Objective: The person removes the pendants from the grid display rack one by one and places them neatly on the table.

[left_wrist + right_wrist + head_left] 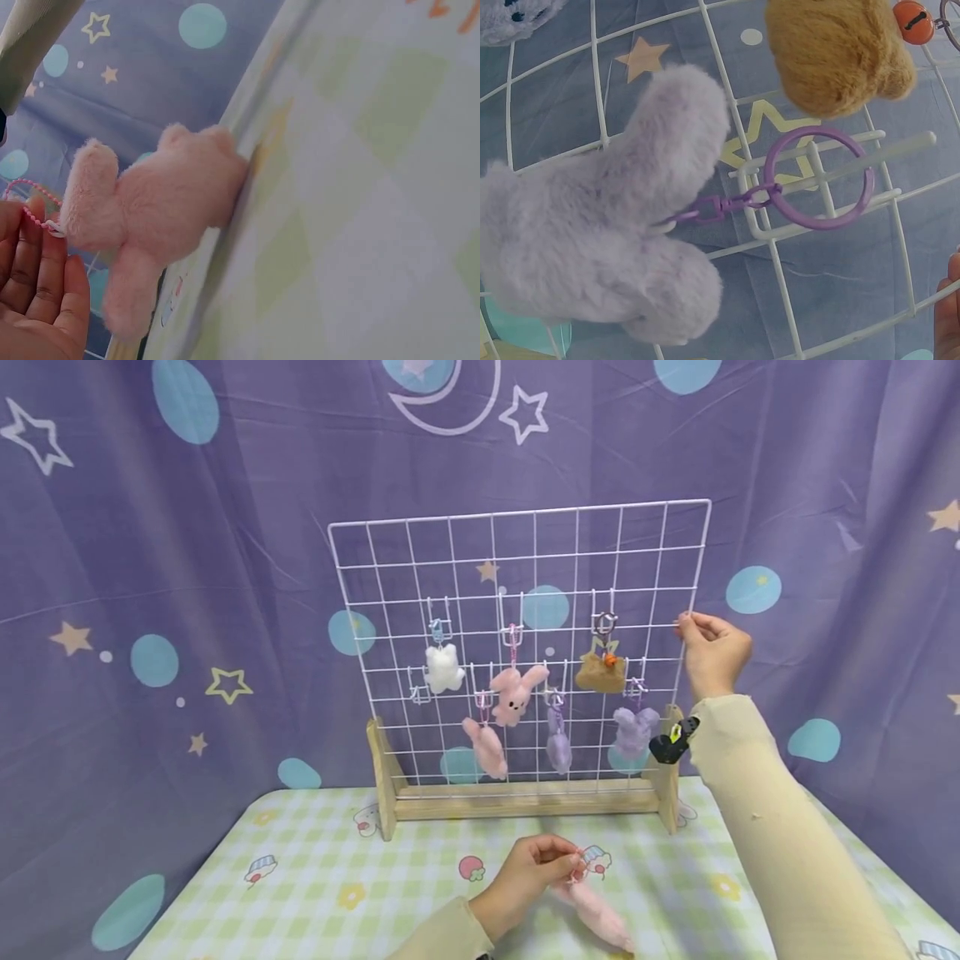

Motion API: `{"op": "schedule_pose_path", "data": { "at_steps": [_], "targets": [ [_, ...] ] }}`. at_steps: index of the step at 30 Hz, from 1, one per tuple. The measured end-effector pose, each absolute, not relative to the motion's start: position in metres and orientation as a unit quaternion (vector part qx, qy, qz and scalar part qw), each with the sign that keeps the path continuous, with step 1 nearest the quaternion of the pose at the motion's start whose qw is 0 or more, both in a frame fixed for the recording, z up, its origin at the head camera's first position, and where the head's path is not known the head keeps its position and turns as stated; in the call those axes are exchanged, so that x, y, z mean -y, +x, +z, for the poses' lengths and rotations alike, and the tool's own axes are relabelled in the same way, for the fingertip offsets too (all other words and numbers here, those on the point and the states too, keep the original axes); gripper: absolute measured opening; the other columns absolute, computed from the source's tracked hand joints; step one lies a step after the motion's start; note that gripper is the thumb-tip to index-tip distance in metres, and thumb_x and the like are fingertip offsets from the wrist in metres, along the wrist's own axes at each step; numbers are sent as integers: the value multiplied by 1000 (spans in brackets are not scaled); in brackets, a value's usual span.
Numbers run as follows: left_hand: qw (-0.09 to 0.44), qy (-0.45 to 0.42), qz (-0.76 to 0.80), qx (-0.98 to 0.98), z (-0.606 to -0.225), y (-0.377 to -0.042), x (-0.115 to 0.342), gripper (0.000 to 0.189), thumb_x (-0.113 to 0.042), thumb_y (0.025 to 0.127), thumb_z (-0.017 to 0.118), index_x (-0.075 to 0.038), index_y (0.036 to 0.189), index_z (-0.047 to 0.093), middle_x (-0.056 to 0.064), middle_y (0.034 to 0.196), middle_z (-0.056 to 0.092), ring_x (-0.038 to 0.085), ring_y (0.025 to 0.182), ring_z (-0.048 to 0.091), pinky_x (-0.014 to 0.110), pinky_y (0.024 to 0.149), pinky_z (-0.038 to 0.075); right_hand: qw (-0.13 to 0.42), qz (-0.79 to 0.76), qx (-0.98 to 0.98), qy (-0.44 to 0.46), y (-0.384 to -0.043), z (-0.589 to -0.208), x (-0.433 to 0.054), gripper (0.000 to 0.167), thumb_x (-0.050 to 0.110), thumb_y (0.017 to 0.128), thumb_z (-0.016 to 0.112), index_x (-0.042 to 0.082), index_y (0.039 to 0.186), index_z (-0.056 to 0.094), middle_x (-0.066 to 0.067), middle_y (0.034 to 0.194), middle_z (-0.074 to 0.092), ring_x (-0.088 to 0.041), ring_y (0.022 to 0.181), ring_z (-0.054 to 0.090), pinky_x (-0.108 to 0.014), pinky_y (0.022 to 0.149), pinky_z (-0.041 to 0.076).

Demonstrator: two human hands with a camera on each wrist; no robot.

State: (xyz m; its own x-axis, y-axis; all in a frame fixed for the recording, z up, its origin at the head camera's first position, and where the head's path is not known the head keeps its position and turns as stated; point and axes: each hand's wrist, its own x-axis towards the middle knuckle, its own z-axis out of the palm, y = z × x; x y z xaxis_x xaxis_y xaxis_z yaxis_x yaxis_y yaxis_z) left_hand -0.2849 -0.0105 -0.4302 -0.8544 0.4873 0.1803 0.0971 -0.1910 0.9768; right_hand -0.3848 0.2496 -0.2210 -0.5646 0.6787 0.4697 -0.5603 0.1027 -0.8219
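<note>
The left hand pinches the bead loop of the pink toy; the right hand pinches the wire rack, maybe to keep it steady.

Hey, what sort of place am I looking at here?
Probably a small display corner set up indoors, perhaps for a stall or photos; I can't be sure. A white wire rack hung with plush toys stands on a checked tablecloth, before a starry purple curtain.
</note>
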Motion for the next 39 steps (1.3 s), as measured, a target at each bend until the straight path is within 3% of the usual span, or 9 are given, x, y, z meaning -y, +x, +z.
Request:
{"op": "schedule_pose_path", "data": {
  "at_steps": [4,15,26,34,39],
  "targets": [
    [130,224,735,-627,-432,-285,16,24,-3,87,64,16,101,60,3,83,69,8,75,64,19,70,53,462,679,569,-44,-384,-219,-250,16,7,82,70,-3,96,71,19,57,62,3,56,61,-8,58,47],
    [98,191,719,-661,-438,-289,23,21,-4,88,63,13,100,63,16,93,70,7,75,64,24,73,54,460,681,567,-48,-383,-217,-252,20,6,82,71,-5,99,70,20,57,62,3,56,61,-9,59,47],
    [92,160,698,-692,-445,-294,32,18,-5,86,65,8,99,65,11,89,70,11,77,65,25,71,54,456,682,570,-47,-384,-217,-250,19,7,82,71,-4,98,70,19,58,63,3,56,61,-9,59,47],
    [77,171,681,-708,-448,-297,43,20,3,84,60,14,101,63,21,93,69,33,91,66,33,76,54,448,695,561,-39,-384,-219,-249,21,4,82,70,-7,100,68,17,58,63,2,56,61,-8,60,48],
    [74,162,667,-723,-443,-298,52,22,0,84,61,11,103,64,16,94,70,22,87,67,28,75,53,442,704,556,-36,-375,-216,-245,16,2,82,69,-5,96,69,16,58,64,1,55,61,-9,60,48]
  ]
}}
